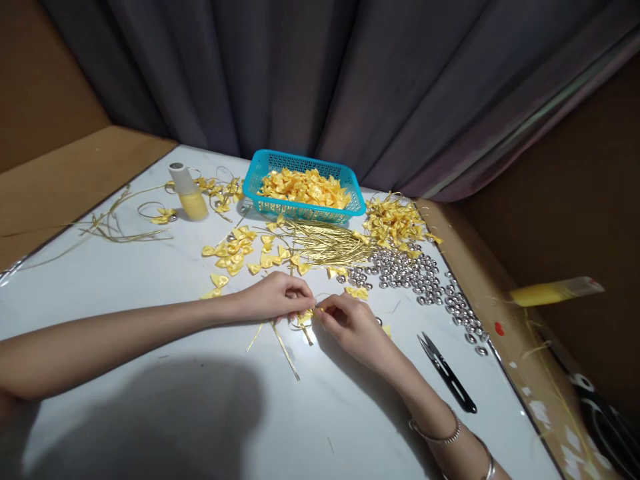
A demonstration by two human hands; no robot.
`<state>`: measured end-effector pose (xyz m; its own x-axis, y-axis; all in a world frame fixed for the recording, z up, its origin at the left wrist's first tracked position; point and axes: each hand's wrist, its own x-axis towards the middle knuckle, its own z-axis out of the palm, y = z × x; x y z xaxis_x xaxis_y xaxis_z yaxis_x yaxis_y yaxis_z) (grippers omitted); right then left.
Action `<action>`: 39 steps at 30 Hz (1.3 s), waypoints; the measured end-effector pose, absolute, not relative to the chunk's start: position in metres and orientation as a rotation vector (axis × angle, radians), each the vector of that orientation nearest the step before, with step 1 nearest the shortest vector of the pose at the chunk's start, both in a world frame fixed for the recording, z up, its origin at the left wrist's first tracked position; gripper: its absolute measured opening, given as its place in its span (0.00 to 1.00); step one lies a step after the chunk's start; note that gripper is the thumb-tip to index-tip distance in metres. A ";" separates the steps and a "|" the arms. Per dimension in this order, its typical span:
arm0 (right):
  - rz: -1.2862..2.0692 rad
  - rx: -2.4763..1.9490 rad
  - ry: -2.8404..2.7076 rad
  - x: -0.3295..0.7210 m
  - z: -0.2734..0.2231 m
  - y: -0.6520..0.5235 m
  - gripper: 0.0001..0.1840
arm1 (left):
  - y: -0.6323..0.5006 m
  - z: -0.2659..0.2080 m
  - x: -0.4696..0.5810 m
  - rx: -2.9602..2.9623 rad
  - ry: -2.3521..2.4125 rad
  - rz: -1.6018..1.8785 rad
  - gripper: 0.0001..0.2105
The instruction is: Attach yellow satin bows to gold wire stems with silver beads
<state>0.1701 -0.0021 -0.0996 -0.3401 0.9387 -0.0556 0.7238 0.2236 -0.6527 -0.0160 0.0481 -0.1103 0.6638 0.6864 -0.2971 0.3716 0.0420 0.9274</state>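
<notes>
My left hand (277, 298) and my right hand (350, 323) meet at the middle of the white table (125, 300). Together they pinch a small yellow satin bow (305, 315) with gold wire ties (285, 347) trailing down from it toward me. Both hands have their fingertips closed on this piece. Loose yellow bows (233, 250) lie just beyond my left hand, and a bundle of gold wire ties (330, 243) lies beyond both hands.
A blue basket (260, 175) full of yellow bows stands at the back. Silver beads (415, 273) spread to the right, finished bows (393, 223) behind them. Black thread snips (447, 373) lie near my right wrist. A yellow bottle (189, 193) stands back left.
</notes>
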 end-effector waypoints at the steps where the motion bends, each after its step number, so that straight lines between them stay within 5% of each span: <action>1: 0.851 -1.539 -2.155 0.171 -0.100 -0.002 0.08 | 0.048 -0.110 -0.016 1.576 0.887 0.307 0.13; 10: 0.819 -1.535 -2.211 0.173 -0.092 -0.001 0.07 | 0.047 -0.109 -0.015 1.577 0.924 0.295 0.11; 15: 0.311 -1.738 -2.322 0.218 -0.060 -0.021 0.15 | 0.046 -0.109 -0.015 1.550 0.933 0.296 0.11; 20: -0.178 -2.189 -2.341 0.302 -0.080 -0.073 0.19 | 0.047 -0.115 -0.016 1.540 0.946 0.316 0.12; 24: -0.092 -2.352 -2.378 0.320 -0.108 -0.097 0.17 | 0.047 -0.114 -0.016 1.547 0.961 0.338 0.11; 29: -0.381 -2.373 -2.242 0.293 -0.117 -0.097 0.15 | 0.045 -0.111 -0.015 1.594 0.954 0.392 0.11; 32: -0.256 -2.358 -2.099 0.291 -0.111 -0.092 0.15 | 0.044 -0.110 -0.011 1.564 0.944 0.407 0.12; 39: 0.670 -1.995 -1.607 0.261 -0.075 -0.079 0.18 | 0.044 -0.110 0.000 1.442 1.008 0.426 0.11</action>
